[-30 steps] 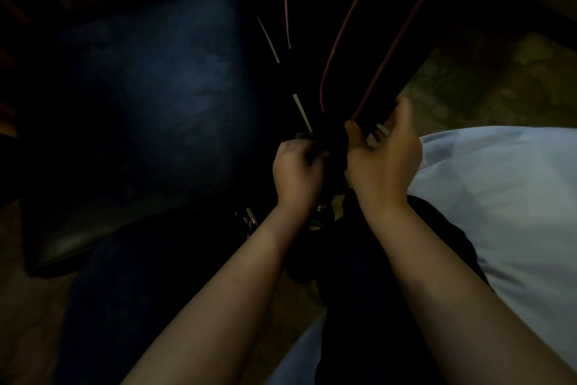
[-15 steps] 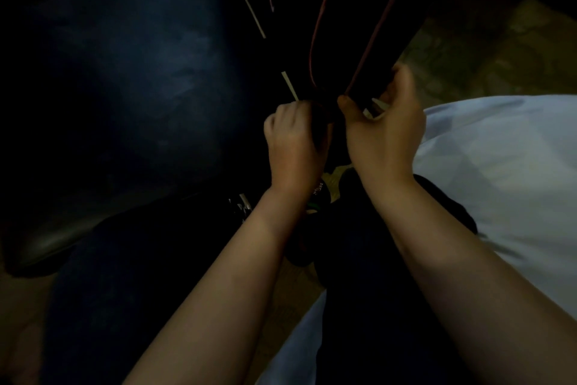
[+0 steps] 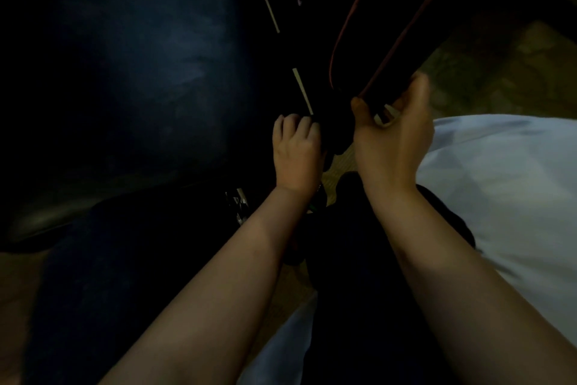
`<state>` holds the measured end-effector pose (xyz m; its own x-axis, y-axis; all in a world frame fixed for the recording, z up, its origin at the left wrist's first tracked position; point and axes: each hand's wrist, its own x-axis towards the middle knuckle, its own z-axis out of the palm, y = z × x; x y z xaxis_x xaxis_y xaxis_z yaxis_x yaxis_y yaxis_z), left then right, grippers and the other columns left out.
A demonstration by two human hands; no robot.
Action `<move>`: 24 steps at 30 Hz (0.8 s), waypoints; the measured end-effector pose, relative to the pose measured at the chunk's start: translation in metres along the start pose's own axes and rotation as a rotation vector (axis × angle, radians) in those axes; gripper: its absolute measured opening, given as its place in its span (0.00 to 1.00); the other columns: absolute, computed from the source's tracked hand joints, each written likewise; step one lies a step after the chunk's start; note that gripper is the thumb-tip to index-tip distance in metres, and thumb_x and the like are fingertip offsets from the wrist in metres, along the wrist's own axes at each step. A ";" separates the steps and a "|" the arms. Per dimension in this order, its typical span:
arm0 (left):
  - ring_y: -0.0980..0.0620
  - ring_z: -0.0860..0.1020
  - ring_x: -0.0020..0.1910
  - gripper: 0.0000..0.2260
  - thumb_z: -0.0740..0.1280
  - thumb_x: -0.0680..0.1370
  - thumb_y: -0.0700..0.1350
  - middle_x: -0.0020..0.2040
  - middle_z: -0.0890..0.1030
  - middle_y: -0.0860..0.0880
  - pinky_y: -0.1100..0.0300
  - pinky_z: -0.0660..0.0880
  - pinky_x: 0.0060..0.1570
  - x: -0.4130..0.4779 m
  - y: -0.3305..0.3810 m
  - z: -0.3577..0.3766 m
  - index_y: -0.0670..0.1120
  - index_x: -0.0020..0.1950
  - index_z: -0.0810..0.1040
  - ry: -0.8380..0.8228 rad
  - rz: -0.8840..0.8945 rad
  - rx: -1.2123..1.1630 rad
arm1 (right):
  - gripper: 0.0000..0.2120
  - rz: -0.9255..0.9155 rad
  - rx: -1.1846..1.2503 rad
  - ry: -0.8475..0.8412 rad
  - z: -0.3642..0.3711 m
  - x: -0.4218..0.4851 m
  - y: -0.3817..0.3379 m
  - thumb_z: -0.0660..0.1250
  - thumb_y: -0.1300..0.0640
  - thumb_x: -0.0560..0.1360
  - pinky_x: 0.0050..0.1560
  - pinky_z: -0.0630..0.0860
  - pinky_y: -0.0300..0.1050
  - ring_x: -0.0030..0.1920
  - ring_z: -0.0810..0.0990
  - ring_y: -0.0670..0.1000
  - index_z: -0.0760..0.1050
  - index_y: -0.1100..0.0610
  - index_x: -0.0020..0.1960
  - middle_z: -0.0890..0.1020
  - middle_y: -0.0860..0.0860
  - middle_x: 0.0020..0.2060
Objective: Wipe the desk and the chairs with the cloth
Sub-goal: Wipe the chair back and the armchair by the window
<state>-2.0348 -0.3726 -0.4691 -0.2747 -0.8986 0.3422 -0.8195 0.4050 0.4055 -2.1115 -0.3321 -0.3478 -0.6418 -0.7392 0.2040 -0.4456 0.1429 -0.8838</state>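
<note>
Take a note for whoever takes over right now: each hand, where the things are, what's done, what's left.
Left hand: fingers curled round a dark part, too dim to name.
Right hand: grips the lower end of the red-trimmed black piece, with a pale scrap, maybe the cloth, pinched against it.
Blue chair seat lies to the left; desk not in view.
Done: cannot tell.
Left: wiping chairs and desk.

The dim, brownish patterned floor [image 3: 499, 72] bears a chair [image 3: 140, 78] with a dark blue padded seat at the left.
</note>
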 end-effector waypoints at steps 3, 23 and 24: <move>0.42 0.77 0.47 0.05 0.75 0.68 0.40 0.40 0.81 0.47 0.49 0.71 0.52 0.006 0.003 -0.010 0.42 0.41 0.81 -0.026 -0.064 -0.056 | 0.14 0.008 0.008 -0.005 -0.001 0.002 -0.001 0.71 0.62 0.74 0.45 0.73 0.28 0.45 0.76 0.29 0.68 0.52 0.52 0.76 0.36 0.42; 0.55 0.78 0.48 0.06 0.72 0.73 0.39 0.46 0.80 0.53 0.57 0.76 0.50 -0.009 0.045 -0.062 0.45 0.49 0.82 0.169 -0.326 -0.733 | 0.15 0.056 -0.070 -0.077 -0.008 0.002 0.000 0.73 0.58 0.73 0.45 0.70 0.24 0.43 0.73 0.24 0.69 0.49 0.53 0.75 0.34 0.41; 0.54 0.79 0.47 0.05 0.72 0.73 0.40 0.45 0.80 0.54 0.52 0.76 0.50 -0.010 0.049 -0.062 0.46 0.48 0.82 0.186 -0.361 -0.739 | 0.15 0.059 -0.071 -0.074 -0.008 0.002 -0.001 0.73 0.58 0.73 0.45 0.70 0.25 0.43 0.73 0.24 0.68 0.49 0.53 0.75 0.34 0.41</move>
<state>-2.0412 -0.3337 -0.4005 0.0814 -0.9779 0.1927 -0.2838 0.1626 0.9450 -2.1173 -0.3286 -0.3434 -0.6216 -0.7742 0.1191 -0.4531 0.2313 -0.8609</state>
